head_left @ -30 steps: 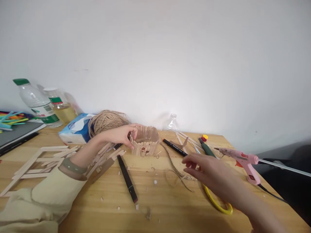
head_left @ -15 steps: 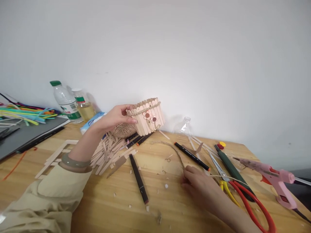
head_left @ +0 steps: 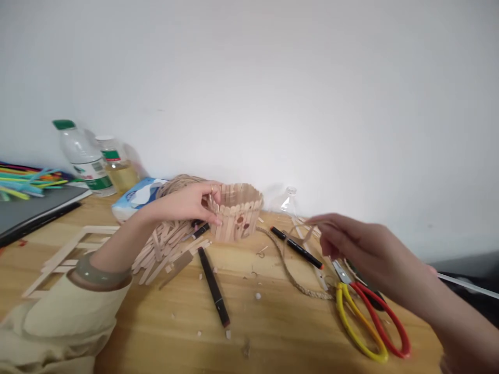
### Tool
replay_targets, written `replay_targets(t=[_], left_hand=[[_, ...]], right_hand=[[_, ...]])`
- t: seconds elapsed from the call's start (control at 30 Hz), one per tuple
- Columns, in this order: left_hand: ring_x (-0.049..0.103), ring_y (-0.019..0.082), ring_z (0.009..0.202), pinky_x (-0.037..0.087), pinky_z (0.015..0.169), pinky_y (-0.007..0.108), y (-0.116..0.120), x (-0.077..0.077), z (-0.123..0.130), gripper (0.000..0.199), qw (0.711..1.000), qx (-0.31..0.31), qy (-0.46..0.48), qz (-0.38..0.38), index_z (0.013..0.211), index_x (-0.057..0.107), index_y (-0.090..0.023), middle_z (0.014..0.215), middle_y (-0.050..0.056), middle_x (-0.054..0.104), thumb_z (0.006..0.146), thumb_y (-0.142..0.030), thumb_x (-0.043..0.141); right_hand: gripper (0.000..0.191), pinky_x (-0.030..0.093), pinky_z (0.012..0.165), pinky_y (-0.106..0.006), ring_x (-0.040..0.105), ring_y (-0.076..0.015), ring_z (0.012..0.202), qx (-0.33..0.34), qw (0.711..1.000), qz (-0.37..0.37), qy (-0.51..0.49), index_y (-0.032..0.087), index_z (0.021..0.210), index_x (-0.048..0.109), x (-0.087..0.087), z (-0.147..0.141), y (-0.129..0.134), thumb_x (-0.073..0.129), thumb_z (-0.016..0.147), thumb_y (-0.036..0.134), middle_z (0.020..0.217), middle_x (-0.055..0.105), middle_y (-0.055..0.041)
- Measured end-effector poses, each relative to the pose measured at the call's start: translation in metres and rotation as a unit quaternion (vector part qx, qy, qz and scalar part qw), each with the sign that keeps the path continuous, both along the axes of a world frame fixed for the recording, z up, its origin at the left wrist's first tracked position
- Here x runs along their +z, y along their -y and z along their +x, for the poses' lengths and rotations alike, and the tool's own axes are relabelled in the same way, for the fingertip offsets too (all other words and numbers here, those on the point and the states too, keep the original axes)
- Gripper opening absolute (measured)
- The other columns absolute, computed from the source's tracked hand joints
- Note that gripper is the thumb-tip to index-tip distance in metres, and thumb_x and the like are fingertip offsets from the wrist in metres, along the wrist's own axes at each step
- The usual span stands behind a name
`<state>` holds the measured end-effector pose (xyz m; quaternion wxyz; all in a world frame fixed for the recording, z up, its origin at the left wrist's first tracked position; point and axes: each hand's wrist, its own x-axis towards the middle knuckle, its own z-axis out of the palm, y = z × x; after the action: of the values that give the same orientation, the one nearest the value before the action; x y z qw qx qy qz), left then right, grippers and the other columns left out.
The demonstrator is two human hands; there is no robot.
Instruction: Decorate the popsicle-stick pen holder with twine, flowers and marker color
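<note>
My left hand (head_left: 187,202) grips the left rim of a small basket made of craft sticks (head_left: 236,218), thumb outside and fingers over the edge. The basket sits upright, its front decorated with dark-centred flower shapes. My right hand (head_left: 354,241) is raised over the right side of the table, its fingers pinched together. What they hold, if anything, I cannot make out through the blur. Below it a braided twine cord (head_left: 288,270) curves across the table from near the basket. Scissors (head_left: 364,322) with one yellow and one red handle lie under my right wrist.
Loose craft sticks (head_left: 156,249), a tissue pack (head_left: 136,196) and a ball of twine (head_left: 179,183) lie left. Two bottles (head_left: 83,161) stand behind them. Black markers (head_left: 214,288) rest on the table (head_left: 280,337). A cut clear bottle top (head_left: 286,200) stands by the wall.
My left hand has lowered the basket and tipped it so its inside shows. My right hand has let go of the braided cord and risen. The view has shifted right.
</note>
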<state>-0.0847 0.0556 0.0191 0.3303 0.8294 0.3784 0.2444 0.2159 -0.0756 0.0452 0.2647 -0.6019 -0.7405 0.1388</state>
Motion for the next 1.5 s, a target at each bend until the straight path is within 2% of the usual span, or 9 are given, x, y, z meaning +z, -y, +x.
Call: replay_targets(t=[0.2,0.47,0.73,0.9,1.0,1.13,1.23,1.3,1.5], left_hand=[[0.054,0.023,0.093,0.042,0.077,0.029,0.003,-0.019,0.023,0.034,0.987,-0.115,-0.111,0.032,0.072,0.05,-0.019,0.103,0.002,0.057,0.061,-0.041,0.074],[0.051,0.027,0.11,0.045,0.079,0.029,-0.006,-0.034,0.026,0.029,0.981,-0.112,-0.158,0.0,0.074,0.049,-0.02,0.116,0.005,0.053,0.063,-0.034,0.071],[0.034,0.028,0.134,0.037,0.102,0.033,-0.008,-0.046,0.03,0.029,0.98,-0.141,-0.143,0.012,0.085,0.054,-0.02,0.148,0.007,0.03,0.066,-0.035,0.07],[0.02,0.029,0.141,0.037,0.105,0.037,-0.006,-0.028,0.014,0.043,0.974,-0.145,-0.173,-0.013,0.113,0.054,-0.025,0.157,0.003,0.004,0.072,-0.033,0.066],[0.028,0.029,0.138,0.033,0.107,0.043,0.002,-0.007,0.005,0.028,0.994,-0.074,-0.084,0.018,0.103,0.06,-0.024,0.153,0.004,0.025,0.077,-0.034,0.062],[0.06,0.02,0.106,0.046,0.093,0.036,0.031,0.02,0.01,0.02,0.99,-0.002,0.131,-0.043,0.095,0.064,-0.019,0.115,0.007,0.065,0.084,-0.033,0.056],[0.062,0.011,0.068,0.051,0.066,0.026,0.055,0.034,0.02,0.023,0.98,-0.065,0.118,-0.144,0.101,0.066,-0.02,0.102,0.005,0.07,0.083,-0.031,0.058],[0.062,0.01,0.067,0.049,0.063,0.023,0.065,0.04,0.023,0.027,0.969,-0.096,0.11,-0.199,0.104,0.066,-0.022,0.095,0.003,0.072,0.077,-0.026,0.065],[0.061,0.012,0.063,0.046,0.06,0.021,0.074,0.04,-0.01,0.011,0.985,-0.018,0.041,-0.169,0.077,0.071,-0.016,0.063,0.0,0.069,0.071,-0.026,0.069]], right_hand=[[0.026,0.043,0.05,-0.026,0.054,-0.013,0.053,-0.015,0.99,0.04,-0.131,0.025,0.096,0.065,0.038,-0.005,-0.003,0.047,0.085,0.041,0.057,0.059,0.0026],[0.029,0.05,0.069,-0.03,0.061,-0.0152,0.072,0.02,0.989,-0.116,-0.089,0.021,0.094,0.068,0.032,0.005,0.005,0.049,0.088,0.042,0.077,0.068,-0.0016],[0.023,0.051,0.06,-0.024,0.064,-0.0125,0.066,-0.075,0.972,0.021,-0.221,0.022,0.094,0.067,0.044,0.008,0.011,0.055,0.087,0.04,0.071,0.07,-0.0003],[0.019,0.048,0.055,-0.021,0.061,-0.01,0.058,-0.092,0.975,0.067,-0.193,0.021,0.074,0.065,0.044,0.005,0.013,0.059,0.083,0.037,0.065,0.069,0.0012],[0.022,0.044,0.051,-0.021,0.058,-0.01,0.054,-0.068,0.986,0.067,-0.136,0.021,0.068,0.067,0.039,-0.006,0.012,0.061,0.081,0.038,0.058,0.066,0.0025],[0.021,0.04,0.048,-0.022,0.057,-0.0123,0.054,0.009,0.997,0.054,-0.051,0.024,0.077,0.07,0.026,-0.032,0.005,0.056,0.084,0.037,0.061,0.067,0.0024],[0.021,0.039,0.049,-0.023,0.055,-0.0118,0.052,0.078,0.994,0.079,0.018,0.023,0.081,0.07,0.02,-0.059,-0.002,0.051,0.088,0.03,0.061,0.066,0.0024],[0.023,0.036,0.047,-0.022,0.05,-0.0106,0.047,0.11,0.988,0.102,0.042,0.022,0.081,0.069,0.018,-0.074,-0.006,0.048,0.089,0.029,0.056,0.063,0.003],[0.031,0.035,0.043,-0.021,0.045,-0.0104,0.041,0.173,0.976,0.117,0.056,0.022,0.077,0.065,0.01,-0.08,-0.009,0.041,0.093,0.033,0.047,0.053,0.0046]])
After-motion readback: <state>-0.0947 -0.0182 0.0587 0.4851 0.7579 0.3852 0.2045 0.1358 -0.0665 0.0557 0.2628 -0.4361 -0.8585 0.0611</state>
